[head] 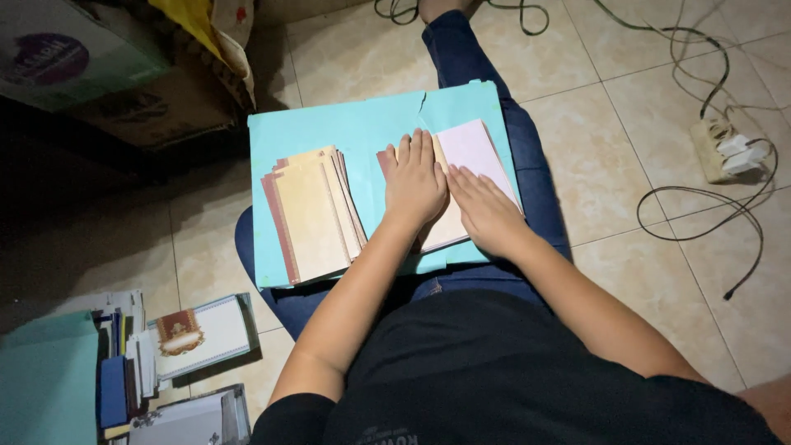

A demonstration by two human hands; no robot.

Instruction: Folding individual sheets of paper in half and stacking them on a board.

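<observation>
**Both hands flat on a pale card, lap board across the knees**

Nearest the camera, at 7 to 8 o'clock on the floor, lie loose booklets and cards beside a teal folder.

Further out, a turquoise board rests across the person's lap in blue jeans. On it, toward 10 o'clock from the hands, sits a fanned stack of tan cards, well apart from either hand, its long axis running roughly 12 to 6.

The left hand and right hand lie side by side, touching, palms down on a pale pink card. The fingers of both are stretched out flat and together, pressing rather than gripping; neither hand closes around anything. The card extends from under the hands toward 12 to 1 o'clock, its long axis tilted slightly left of the fingers' line. Both hands are equally on it; the left is nearer the tan stack.

Farthest, at 2 o'clock, a power strip with black cables lies on the tiled floor.
</observation>
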